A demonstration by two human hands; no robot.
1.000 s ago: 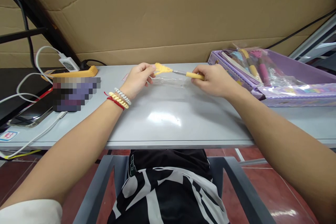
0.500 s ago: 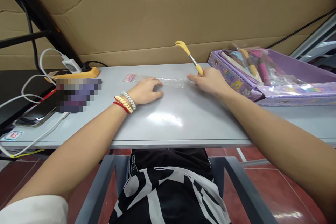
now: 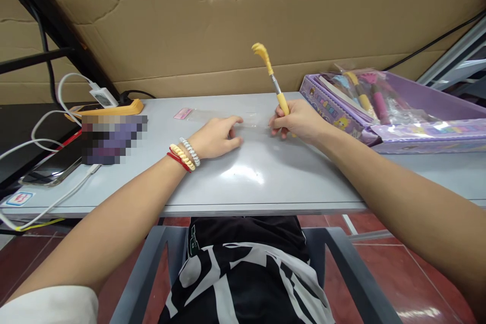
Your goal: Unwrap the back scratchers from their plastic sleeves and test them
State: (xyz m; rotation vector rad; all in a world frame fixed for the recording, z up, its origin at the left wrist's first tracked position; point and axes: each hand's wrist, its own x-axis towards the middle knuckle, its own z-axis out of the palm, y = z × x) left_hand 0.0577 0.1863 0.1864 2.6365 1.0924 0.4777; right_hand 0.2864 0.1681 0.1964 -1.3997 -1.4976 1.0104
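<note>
a creased sheet of brown cardboard (image 3: pixel 212 25), cut off by the top edge, stands behind everything. the desk (image 3: pixel 228 192) is smooth, grey and glossy, with a bright reflection near its front edge. at its right lies a purple box (image 3: pixel 436 144) with printed walls, its far end outside the view; in it are clear crinkled wrappers around a yellow-handled and a pink-handled stick, with something light blue beside them, blurred by the plastic. on the left, a pixelated patch hides most of an item next to a dark phone (image 3: pixel 56 166).

the right hand (image 3: pixel 299 121) is closed around the handle of a slim yellow stick (image 3: pixel 275 82), held tilted up above the desk; the grip hides most of the handle. its middle is shiny metal, and its yellow head curves over like a small claw. the left hand (image 3: pixel 216 138) is loosely spread, fingers bent, gripping nothing visible; it covers part of a flat clear sleeve (image 3: pixel 207 116), and whether the fingers press on it i cannot tell. the sleeve's edges are hard to make out near the right fingertips. two coiled bands and a red string circle the left wrist. smallest is the sleeve's pink label (image 3: pixel 183 113).
</note>
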